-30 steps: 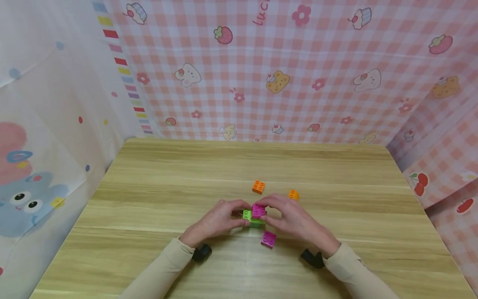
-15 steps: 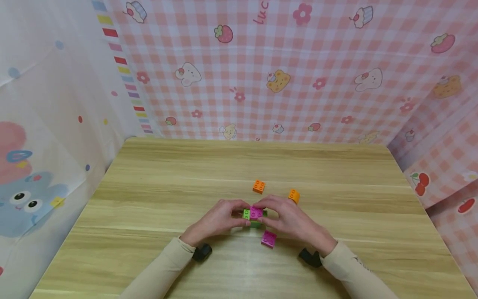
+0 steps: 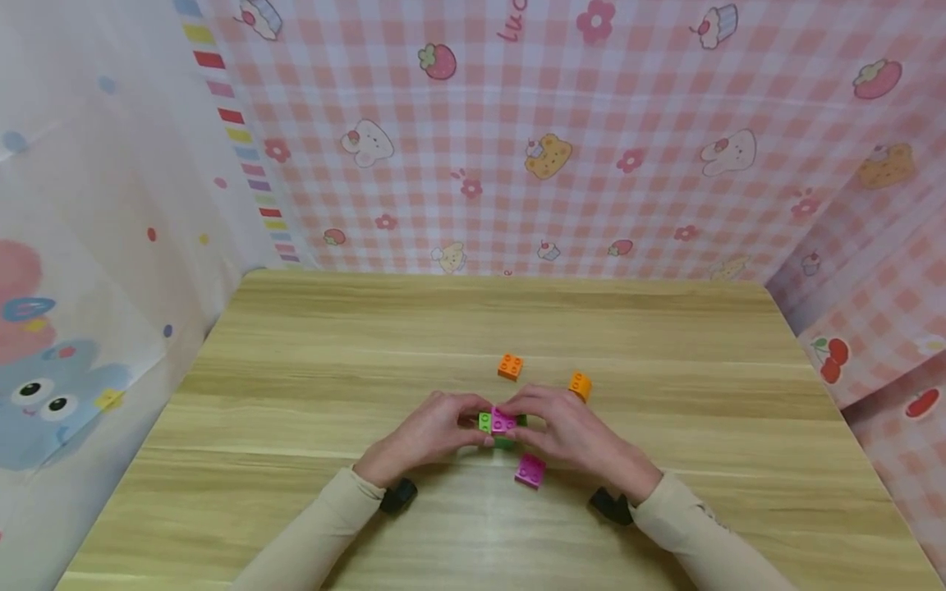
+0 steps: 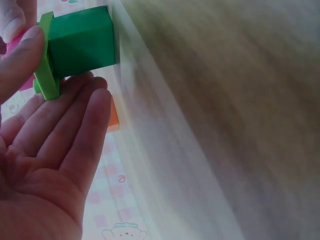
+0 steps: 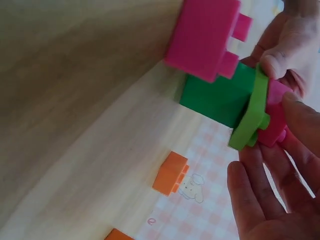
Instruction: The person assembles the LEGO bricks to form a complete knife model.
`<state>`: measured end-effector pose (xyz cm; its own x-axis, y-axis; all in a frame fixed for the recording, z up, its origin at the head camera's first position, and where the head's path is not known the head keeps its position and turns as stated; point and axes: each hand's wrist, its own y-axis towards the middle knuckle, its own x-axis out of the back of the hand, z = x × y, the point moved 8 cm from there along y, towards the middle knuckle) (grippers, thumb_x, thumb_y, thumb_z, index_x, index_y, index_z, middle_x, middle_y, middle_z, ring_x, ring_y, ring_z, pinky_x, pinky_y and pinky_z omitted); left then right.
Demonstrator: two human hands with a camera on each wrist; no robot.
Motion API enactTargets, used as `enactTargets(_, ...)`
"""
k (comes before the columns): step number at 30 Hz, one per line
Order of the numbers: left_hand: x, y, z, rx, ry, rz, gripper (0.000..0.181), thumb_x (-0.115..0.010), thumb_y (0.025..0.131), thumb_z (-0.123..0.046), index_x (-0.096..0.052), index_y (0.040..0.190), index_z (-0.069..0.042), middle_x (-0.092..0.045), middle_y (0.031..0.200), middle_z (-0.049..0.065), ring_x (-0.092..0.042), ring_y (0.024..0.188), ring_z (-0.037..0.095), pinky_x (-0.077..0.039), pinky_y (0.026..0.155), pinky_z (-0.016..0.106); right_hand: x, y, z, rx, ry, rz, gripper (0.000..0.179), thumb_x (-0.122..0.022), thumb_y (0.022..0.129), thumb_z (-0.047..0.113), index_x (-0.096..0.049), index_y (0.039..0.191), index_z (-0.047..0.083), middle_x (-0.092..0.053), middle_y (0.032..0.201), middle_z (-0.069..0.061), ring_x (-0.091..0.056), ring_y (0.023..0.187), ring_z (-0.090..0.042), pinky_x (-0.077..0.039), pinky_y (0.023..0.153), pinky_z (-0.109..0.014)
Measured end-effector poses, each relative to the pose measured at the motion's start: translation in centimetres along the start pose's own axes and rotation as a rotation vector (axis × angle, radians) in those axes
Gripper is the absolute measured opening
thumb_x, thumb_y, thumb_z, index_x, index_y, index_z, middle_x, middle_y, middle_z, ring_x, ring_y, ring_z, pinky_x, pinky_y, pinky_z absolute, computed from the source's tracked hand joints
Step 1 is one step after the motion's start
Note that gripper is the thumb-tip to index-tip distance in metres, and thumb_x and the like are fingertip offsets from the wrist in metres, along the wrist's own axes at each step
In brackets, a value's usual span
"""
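A small stack of toy bricks stands between the two hands near the table's middle. At its bottom is a dark green brick (image 5: 217, 95). A light green plate (image 4: 47, 62) lies on that and overhangs it. On top sits a pink brick (image 3: 503, 420) with studs up. My left hand (image 3: 432, 431) holds the light green plate from the left, thumb at the near side and fingers at the far side. My right hand (image 3: 569, 423) pinches the upper pink brick between thumb and fingers. A second pink brick (image 3: 530, 470) lies loose just in front of the stack.
An orange square brick (image 3: 510, 367) lies behind the stack on the wooden table (image 3: 332, 345). Behind the right hand is a yellow-orange brick (image 3: 580, 386) with a rounded side. A checked cloth (image 3: 473, 148) hangs beyond the table's back edge.
The right hand has shifted the upper pink brick slightly left and down on the light green plate. The left hand stays in place at the stack. Loose bricks have not moved.
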<state>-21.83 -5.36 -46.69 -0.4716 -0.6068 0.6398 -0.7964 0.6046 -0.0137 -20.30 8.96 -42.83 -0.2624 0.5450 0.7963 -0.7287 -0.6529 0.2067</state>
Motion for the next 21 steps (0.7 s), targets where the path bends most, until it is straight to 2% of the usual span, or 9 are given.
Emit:
enactTargets(9,0.48,-0.26,-0.39,-0.012,0.008,-0.009,0.033,-0.082,0.09,-0.017,-0.072,0.12,-0.007,-0.076,0.113,0.004,-0.073,0.1,0.013,-0.059,0.087,0.026,0.16,0.59,0.74,0.02,-0.048,0.02,0.027,-0.08,0.093,0.021,-0.077,0.119,0.012,-0.073,0.112,0.005,-0.069,0.1,-0.011,-0.059,0.087,-0.03)
enactTargets(14,0.3,-0.24,-0.51,-0.024,0.019,-0.004,0.033,-0.083,0.089,-0.016,-0.072,0.119,-0.006,-0.076,0.111,0.004,-0.073,0.098,0.014,-0.058,0.086,0.024,0.17,0.59,0.92,0.032,-0.049,0.023,0.026,-0.082,0.091,0.017,-0.078,0.116,0.01,-0.072,0.108,0.003,-0.069,0.094,-0.012,-0.06,0.082,-0.029)
enactTargets(21,0.14,0.0,-0.9,-0.057,0.086,0.002,0.032,-0.081,0.092,-0.018,-0.072,0.12,-0.007,-0.076,0.11,0.002,-0.068,0.09,0.008,-0.057,0.081,0.024,0.01,0.31,0.29,0.01,-0.034,0.022,0.03,-0.081,0.092,0.02,-0.077,0.12,0.01,-0.072,0.111,0.002,-0.069,0.097,-0.013,-0.06,0.083,-0.03)
